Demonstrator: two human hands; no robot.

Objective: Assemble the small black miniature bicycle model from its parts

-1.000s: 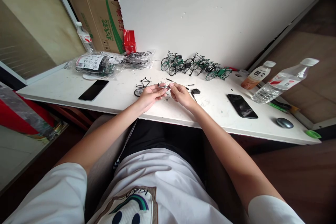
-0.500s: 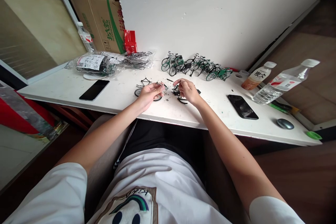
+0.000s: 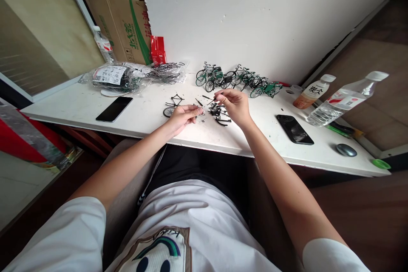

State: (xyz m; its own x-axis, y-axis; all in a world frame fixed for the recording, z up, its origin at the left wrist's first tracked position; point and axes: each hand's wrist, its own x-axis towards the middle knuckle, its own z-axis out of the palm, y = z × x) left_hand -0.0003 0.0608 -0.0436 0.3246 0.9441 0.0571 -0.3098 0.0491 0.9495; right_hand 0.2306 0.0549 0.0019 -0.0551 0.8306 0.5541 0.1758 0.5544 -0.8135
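Note:
My left hand point(image 3: 183, 119) is closed in a pinch just above the table. A tiny silvery part shows at its fingertips, too small to name. My right hand point(image 3: 234, 105) is shut on a small screwdriver point(image 3: 211, 102), whose thin shaft points down and left toward my left fingertips. Behind my left hand lie a black model bicycle frame point(image 3: 175, 100) and a spoked wheel point(image 3: 168, 111). Black bicycle parts point(image 3: 219, 114) lie below and left of my right hand. Another slim dark tool point(image 3: 205, 97) rests between the hands, with tiny bits scattered around.
Assembled model bicycles point(image 3: 242, 78) stand along the wall. Plastic bags of parts point(image 3: 111, 77) lie at the back left, near a black phone point(image 3: 114, 109). At right are another phone point(image 3: 295, 129), a tea bottle point(image 3: 314, 92), a water bottle point(image 3: 347, 100) and a mouse point(image 3: 346, 150).
My right hand has turned and lifted slightly, and the screwdriver now shows in its fingers. My left hand has lowered a little and shifted its pinch.

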